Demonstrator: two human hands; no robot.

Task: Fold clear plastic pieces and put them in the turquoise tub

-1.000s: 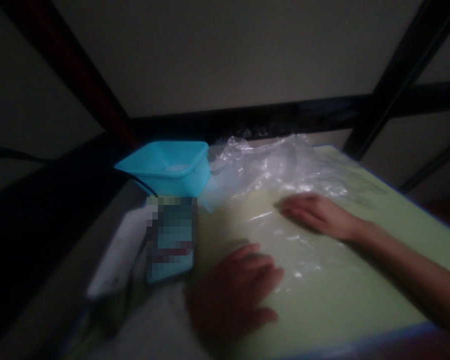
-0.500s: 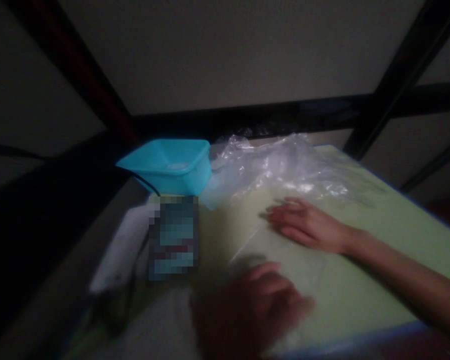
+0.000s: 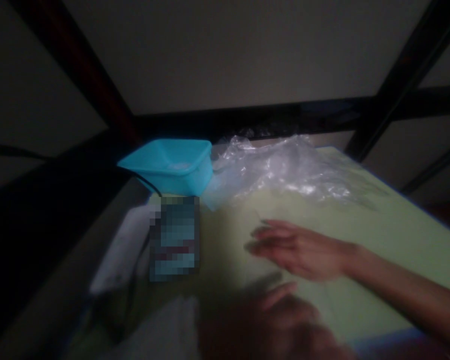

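Note:
My right hand (image 3: 300,250) lies over the table with its fingers stretched out flat and to the left, open. Beneath it is a thin clear plastic sheet or bag (image 3: 262,267), its edges faint against the table. Nearer to me, my left hand (image 3: 288,320) is dark and smeared by motion, low over the same clear plastic. Whether its fingers grip anything cannot be made out. A crumpled heap of clear plastic (image 3: 281,167) rests behind both hands.
The yellow-green table (image 3: 382,245) has a blue edge. At the back left stands a light-blue plastic basin (image 3: 193,175). Before it lie a pixelated rectangular item (image 3: 174,240), a long white object (image 3: 120,245) with a dark cable, and something whitish (image 3: 172,325) near the front.
My right hand has come closer to me and slightly left, away from the crumpled plastic. My left hand has shifted right and a little nearer to me.

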